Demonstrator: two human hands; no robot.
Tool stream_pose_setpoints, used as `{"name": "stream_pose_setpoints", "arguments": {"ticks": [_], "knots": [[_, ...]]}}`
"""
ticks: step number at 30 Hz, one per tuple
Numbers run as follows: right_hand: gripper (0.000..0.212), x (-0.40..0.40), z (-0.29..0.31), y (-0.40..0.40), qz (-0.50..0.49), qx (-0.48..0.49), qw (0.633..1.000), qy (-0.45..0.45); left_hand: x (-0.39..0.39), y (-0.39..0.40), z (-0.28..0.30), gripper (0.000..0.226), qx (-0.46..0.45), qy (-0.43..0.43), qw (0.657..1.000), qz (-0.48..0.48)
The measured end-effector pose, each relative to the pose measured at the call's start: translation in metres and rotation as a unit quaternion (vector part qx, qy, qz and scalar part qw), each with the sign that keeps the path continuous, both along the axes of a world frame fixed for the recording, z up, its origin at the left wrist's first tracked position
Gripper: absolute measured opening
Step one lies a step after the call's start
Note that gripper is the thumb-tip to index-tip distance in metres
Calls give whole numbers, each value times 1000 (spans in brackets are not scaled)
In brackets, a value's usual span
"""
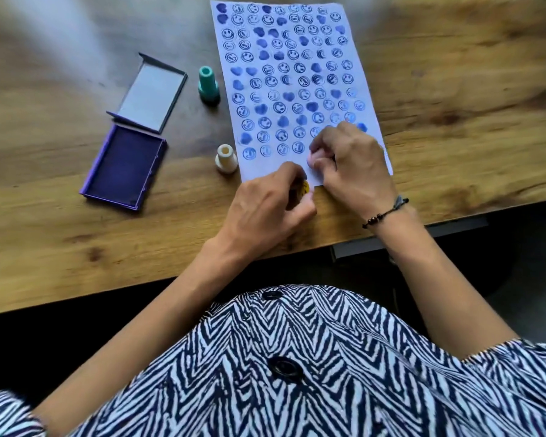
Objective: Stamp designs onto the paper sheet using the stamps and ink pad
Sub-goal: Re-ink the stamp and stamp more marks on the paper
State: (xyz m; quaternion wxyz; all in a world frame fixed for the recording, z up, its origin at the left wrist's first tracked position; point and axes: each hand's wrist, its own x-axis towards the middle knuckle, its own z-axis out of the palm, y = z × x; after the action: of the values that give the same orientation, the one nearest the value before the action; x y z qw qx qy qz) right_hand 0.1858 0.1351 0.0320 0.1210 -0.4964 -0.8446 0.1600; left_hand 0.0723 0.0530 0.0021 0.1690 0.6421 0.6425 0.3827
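Ink pad (123, 167) lies open on the wooden surface (454, 74), well left of both hands, its lid (150, 93) folded back beyond it. Nearer, a teal stamp (208, 86) and a cream stamp (226, 159) stand upright just left of the paper sheet (292, 58), which is crowded with blue prints. The left hand (265, 209), knuckles up, is curled around a yellow stamp (303, 188) at the sheet's near edge. Touching distance to its right, the right hand (350, 165) rests palm down on the sheet, fingers bent and pressing, gripping nothing I can see.
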Motion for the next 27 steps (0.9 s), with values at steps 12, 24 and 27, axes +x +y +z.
{"name": "stream_pose_setpoints", "arguments": {"ticks": [12,24,27], "knots": [[9,-11,-7,-8,51,88,984,-143,-3,-3,0,31,-23,-60,998,3],[6,-8,-4,-8,53,72,986,-140,0,-2,0,31,-23,-69,997,12],[6,-7,-4,-8,60,69,986,-137,1,-3,1,31,-23,-71,997,15]]}}
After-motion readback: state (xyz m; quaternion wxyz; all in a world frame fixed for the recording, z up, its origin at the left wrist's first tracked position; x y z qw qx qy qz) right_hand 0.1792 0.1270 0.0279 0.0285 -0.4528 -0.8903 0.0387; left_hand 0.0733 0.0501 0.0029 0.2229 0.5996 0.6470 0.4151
